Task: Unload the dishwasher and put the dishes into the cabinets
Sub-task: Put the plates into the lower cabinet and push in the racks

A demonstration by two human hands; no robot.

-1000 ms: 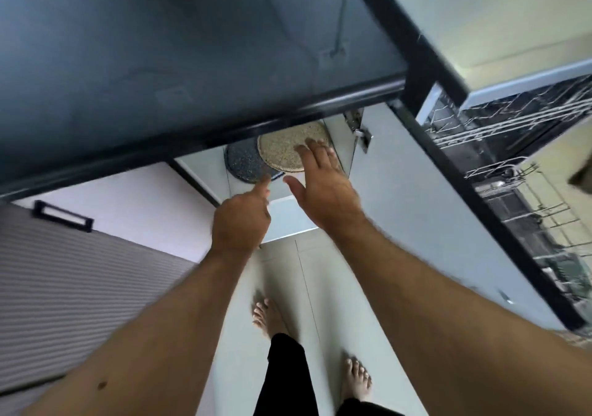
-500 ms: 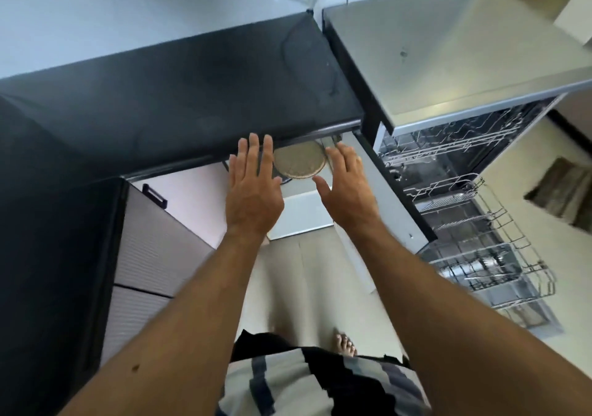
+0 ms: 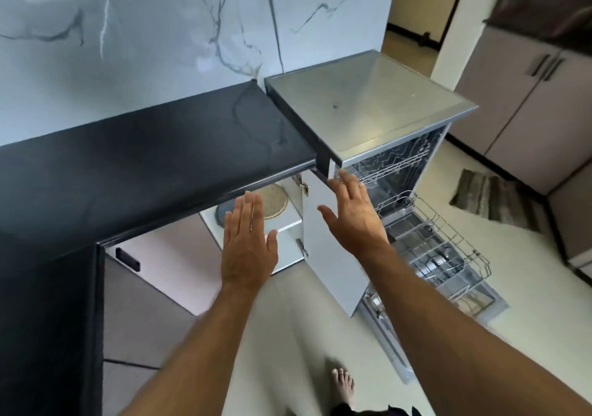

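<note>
Beige plate (image 3: 275, 200) — flat in cabinet (image 3: 288, 239), hands empty.

Counter (image 3: 144, 159) black, glossy. Wall (image 3: 160, 31) white marble, grey veins. Dishwasher (image 3: 368, 101) top silver-grey, racks (image 3: 442, 255) grey wire. Cabinet (image 3: 288, 223) white inside, door (image 3: 333, 255) white. Two plates in it: tan speckled (image 3: 277, 202), dark blue-grey speckled (image 3: 222, 215). Rug (image 3: 490, 201) brown-grey striped. Floor (image 3: 288, 335) cream.

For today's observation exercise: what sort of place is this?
Most likely a home kitchen: an open dishwasher with wire racks pulled out, a black worktop, and an open cupboard holding plates.
</note>
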